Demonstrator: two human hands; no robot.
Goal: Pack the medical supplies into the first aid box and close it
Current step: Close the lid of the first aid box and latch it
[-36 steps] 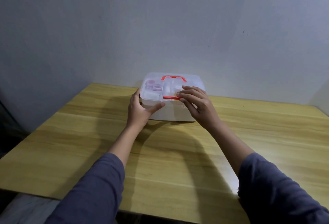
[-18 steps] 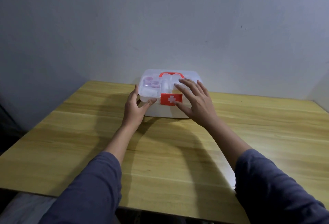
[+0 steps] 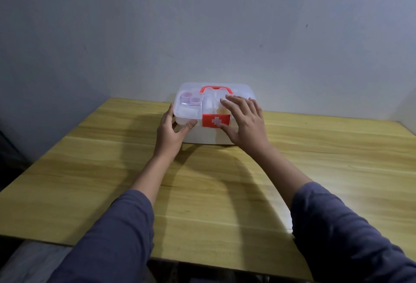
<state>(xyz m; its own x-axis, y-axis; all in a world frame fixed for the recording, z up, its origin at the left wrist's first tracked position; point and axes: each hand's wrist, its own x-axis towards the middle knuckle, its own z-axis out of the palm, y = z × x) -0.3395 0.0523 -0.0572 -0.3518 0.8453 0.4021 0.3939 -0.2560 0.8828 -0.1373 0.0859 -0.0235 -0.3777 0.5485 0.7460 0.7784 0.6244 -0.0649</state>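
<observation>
Two arms are seen from the wearer's own viewpoint, each clad in a long sleeve of plain, dark slate-blue fabric. The left sleeve (image 3: pixel 108 237) is pushed up partway, so that the forearm is left bare from below the elbow to the wrist; soft folds are gathered at its edge. The right sleeve (image 3: pixel 351 237) is pushed up likewise, with broad creases across the cloth. No cuff, button, print or seam marking can be made out. The left hand (image 3: pixel 168 134) and the right hand (image 3: pixel 245 125) are bare: no gloves, rings or watch are worn.
</observation>
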